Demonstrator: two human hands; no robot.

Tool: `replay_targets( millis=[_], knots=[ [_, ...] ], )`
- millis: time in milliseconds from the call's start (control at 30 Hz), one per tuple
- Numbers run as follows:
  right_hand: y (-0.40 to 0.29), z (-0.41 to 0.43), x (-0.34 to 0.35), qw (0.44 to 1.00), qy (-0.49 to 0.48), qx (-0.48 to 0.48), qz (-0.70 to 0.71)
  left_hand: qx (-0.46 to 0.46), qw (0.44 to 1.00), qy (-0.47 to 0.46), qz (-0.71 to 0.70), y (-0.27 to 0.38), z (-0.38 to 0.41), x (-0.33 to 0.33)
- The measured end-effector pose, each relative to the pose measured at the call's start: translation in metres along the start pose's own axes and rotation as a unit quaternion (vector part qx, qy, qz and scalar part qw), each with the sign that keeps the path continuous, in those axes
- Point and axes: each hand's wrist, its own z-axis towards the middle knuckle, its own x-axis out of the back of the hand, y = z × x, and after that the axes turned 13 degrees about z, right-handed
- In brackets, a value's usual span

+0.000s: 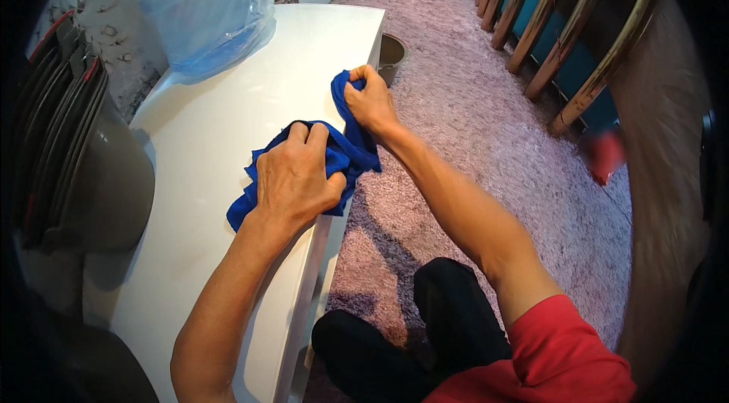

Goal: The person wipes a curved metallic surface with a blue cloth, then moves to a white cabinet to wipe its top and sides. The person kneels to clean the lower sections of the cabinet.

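Note:
A blue cloth (342, 152) lies bunched on the white tabletop (199, 175) and hangs partly over its right edge. My left hand (296, 172) presses down on the cloth, its fingers curled into the folds near the edge. My right hand (370, 96) pinches the far end of the same cloth between thumb and fingers, at the table's edge farther from me. The palm sides of both hands are hidden.
Stacked grey-brown plastic containers (108, 175) stand at the left. Something wrapped in blue translucent plastic (205, 10) rests at the back. A bucket (393, 55) stands beyond the table's right side on pink carpet (433, 78). Wooden slats (569, 50) line the right.

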Motion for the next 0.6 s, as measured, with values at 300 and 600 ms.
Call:
replay_targets(
  millis=[300, 600],
  knots=[
    [0.01, 0.003, -0.005, 0.999, 0.011, 0.019, -0.032, -0.037, 0.997, 0.064, -0.015, -0.005, -0.009, -0.007],
    [0.009, 0.002, -0.003, 1.0, -0.011, 0.027, -0.004, -0.052, 0.997, 0.049, -0.014, -0.006, -0.008, -0.009]
  ],
)
